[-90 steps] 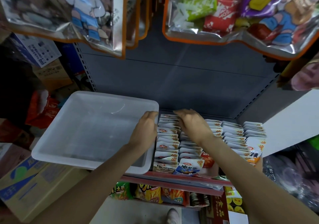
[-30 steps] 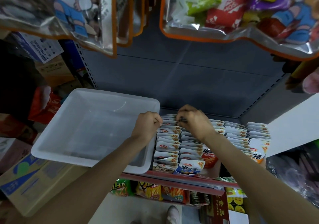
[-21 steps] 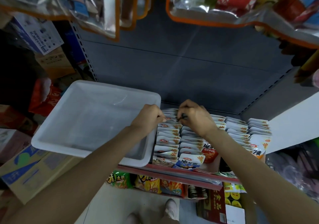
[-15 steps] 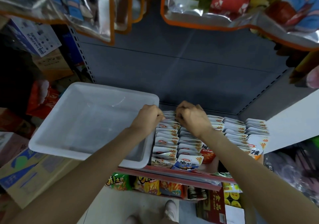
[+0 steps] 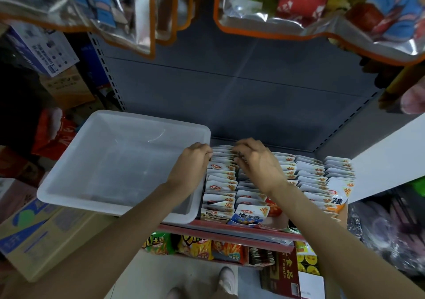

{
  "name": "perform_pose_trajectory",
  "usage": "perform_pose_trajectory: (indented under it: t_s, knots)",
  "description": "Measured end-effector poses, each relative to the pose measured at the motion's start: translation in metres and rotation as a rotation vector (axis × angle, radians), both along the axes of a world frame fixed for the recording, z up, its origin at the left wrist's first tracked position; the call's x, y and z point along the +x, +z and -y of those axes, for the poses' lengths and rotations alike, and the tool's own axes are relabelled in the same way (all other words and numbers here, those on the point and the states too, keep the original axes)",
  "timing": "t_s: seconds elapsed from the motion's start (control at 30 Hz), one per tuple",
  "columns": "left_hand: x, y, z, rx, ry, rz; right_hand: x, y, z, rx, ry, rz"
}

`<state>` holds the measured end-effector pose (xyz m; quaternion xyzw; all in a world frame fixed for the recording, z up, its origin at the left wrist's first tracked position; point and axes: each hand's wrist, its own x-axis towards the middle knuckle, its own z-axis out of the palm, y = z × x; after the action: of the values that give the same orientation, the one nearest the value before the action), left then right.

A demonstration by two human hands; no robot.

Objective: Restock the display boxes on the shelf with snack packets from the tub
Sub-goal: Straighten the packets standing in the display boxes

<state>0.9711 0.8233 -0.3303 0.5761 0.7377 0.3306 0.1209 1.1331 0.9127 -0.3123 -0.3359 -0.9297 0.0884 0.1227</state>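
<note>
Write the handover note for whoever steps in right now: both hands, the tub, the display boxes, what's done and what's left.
Left hand: curled at the back of the leftmost packet row, beside the tub's right wall; whether it pinches a packet cannot be told.
Right hand: fingers curled down into the rear packets of the next row; grip unclear too.
Tub: on the shelf, left of the display boxes, with no packets visible in it.
Snack packets: standing in tight rows in the display boxes, which look full.
Done: the tub looks emptied into the boxes.
Left: probably straighten the rear packets and take the tub away.
</note>
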Motion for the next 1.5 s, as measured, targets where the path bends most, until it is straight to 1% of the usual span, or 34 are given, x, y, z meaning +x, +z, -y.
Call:
perform_pose_trajectory:
  t_s: [0.07,0.17,0.27,0.33,0.43,0.53,0.63,0.77,0.87,0.93,1.0,1.1,1.2,1.3,1.37,1.5]
  knots:
    - [0.0,-0.001,0.011,0.02,-0.004,-0.012,0.004,-0.003,0.005,-0.041,0.009,0.013]
    - [0.001,0.001,0.014,0.022,0.004,0.031,0.003,-0.001,0.007,-0.16,-0.004,0.05]
    - [0.004,0.0,0.006,-0.046,-0.034,-0.045,0.001,0.003,0.009,-0.204,-0.013,0.028]
    - [0.006,-0.001,0.0,-0.122,-0.063,-0.14,0.002,0.005,0.01,-0.177,0.0,0.061]
    - [0.008,0.002,-0.006,-0.192,-0.092,-0.259,0.0,0.006,0.013,-0.088,0.002,0.174]
    - [0.01,0.002,-0.007,-0.238,-0.111,-0.297,-0.006,0.004,0.015,-0.029,-0.026,0.246]
    - [0.007,0.002,-0.003,-0.249,-0.075,-0.177,-0.009,0.006,0.016,-0.024,-0.035,0.251]
    - [0.0,0.003,0.019,-0.179,0.045,0.08,-0.001,0.01,0.018,-0.107,-0.055,0.142]
    - [0.0,0.001,0.031,-0.245,0.031,0.204,0.005,0.008,0.028,-0.122,0.002,0.075]
    - [0.003,0.0,0.03,-0.296,0.016,0.223,0.004,0.006,0.033,-0.12,0.031,0.104]
    - [0.01,0.002,0.03,-0.306,-0.004,0.22,0.003,0.005,0.037,-0.123,0.033,0.151]
    - [0.017,0.003,0.034,-0.283,-0.021,0.191,0.003,0.003,0.044,-0.065,0.037,0.122]
    - [0.017,0.001,0.039,-0.258,-0.004,0.213,0.005,-0.003,0.05,-0.045,0.019,0.102]
    - [0.016,0.0,0.043,-0.262,0.006,0.247,0.004,-0.002,0.05,-0.078,0.001,0.143]
    - [0.015,-0.001,0.045,-0.248,-0.016,0.237,0.003,0.002,0.05,-0.113,-0.009,0.143]
    - [0.014,-0.003,0.049,-0.24,0.004,0.267,0.001,0.008,0.052,-0.182,-0.012,0.128]
